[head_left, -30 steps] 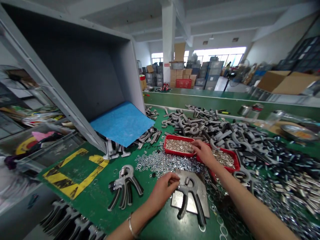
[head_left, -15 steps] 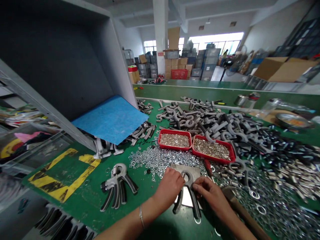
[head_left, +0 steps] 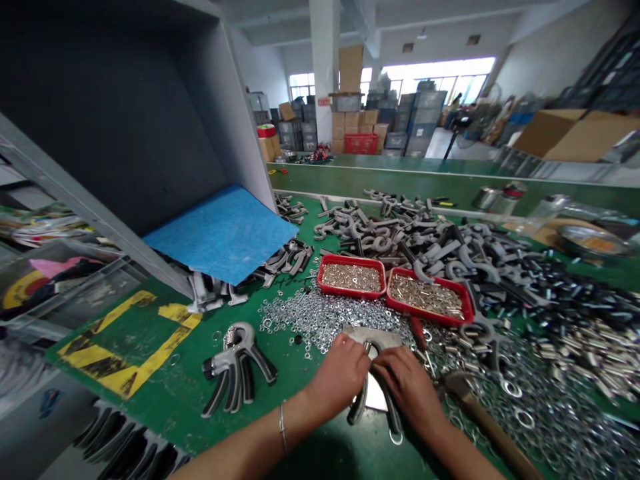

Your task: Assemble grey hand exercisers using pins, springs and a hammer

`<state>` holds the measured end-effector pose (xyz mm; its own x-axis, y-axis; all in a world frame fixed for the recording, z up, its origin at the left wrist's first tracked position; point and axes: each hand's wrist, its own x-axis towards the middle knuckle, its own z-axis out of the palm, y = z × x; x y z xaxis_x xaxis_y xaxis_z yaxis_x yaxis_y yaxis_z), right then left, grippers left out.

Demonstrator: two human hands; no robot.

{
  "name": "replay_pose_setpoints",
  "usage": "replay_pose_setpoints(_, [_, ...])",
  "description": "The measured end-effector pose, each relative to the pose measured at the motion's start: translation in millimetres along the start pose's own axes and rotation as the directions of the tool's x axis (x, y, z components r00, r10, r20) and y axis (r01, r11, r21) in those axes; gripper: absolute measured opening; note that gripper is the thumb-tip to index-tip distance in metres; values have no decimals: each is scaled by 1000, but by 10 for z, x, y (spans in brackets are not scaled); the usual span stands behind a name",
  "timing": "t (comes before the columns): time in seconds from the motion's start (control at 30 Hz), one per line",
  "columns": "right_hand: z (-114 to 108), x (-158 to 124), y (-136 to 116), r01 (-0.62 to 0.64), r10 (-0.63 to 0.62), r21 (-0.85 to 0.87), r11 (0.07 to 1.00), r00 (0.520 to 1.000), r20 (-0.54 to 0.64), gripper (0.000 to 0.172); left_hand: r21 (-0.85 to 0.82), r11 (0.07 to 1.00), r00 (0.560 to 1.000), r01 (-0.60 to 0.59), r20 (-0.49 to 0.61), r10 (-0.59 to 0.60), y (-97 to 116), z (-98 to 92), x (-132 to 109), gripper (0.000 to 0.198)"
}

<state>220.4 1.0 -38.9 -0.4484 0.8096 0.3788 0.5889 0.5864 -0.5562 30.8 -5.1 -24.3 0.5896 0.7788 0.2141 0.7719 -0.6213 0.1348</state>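
Note:
My left hand (head_left: 341, 377) and my right hand (head_left: 407, 385) are pressed close together over a grey hand-grip exerciser (head_left: 359, 405) that lies on a metal plate (head_left: 373, 335) on the green table. Both hands have their fingers curled onto the top of the exerciser; its two handles stick out below them. A small part may be pinched in my right fingers, but it is hidden. Just beyond the plate lies a heap of loose washers (head_left: 320, 317) and two red trays (head_left: 351, 265) (head_left: 430, 313) of small metal parts.
A finished pair of grip exercisers (head_left: 235, 370) lies to the left. A wooden-handled tool (head_left: 480, 417) rests at my right. Grey handle parts (head_left: 425, 243) are piled behind the trays. A tilted grey bin with a blue mat (head_left: 220, 233) stands at left. Yellow-black tape (head_left: 125, 347) marks the table.
My right hand came back from the red tray to the exerciser on the plate and now sits tight against my left hand. The view has shifted slightly down and to the right.

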Motion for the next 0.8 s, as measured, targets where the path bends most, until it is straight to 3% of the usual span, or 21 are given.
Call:
replay_pose_setpoints(0.17, [34, -3, 14, 63, -64, -66, 996, 998, -7, 15, 7, 999, 999, -45, 17, 45, 16, -7, -22, 20])
replay_pose_setpoints(0.27, [37, 10, 10, 93, -93, -120, 988, 996, 13, 17, -163, 985, 998, 65, -4, -66, 29, -20, -78, 20])
replay_pose_setpoints(0.4, [20, 41, -14, 145, -133, -203, 968, 989, 71, 21, -451, 858, 963, 245, 10, -270, -28, -64, -163, 20])
replay_pose_setpoints(0.57, [-30, 74, -55, 186, -155, -251, 950, 978, 139, 20, -519, 812, 922, 266, -110, -372, -400, -277, -104, 22])
replay_pose_setpoints(0.7, [-30, 83, -58, 228, -179, -284, 931, 966, 189, 23, -434, 876, 936, 211, -168, -308, -788, -503, 166, 19])
replay_pose_setpoints(0.8, [-10, 64, -42, 269, -209, -287, 919, 952, 224, 27, -351, 911, 948, 219, -146, -284, -1014, -551, 439, 20])
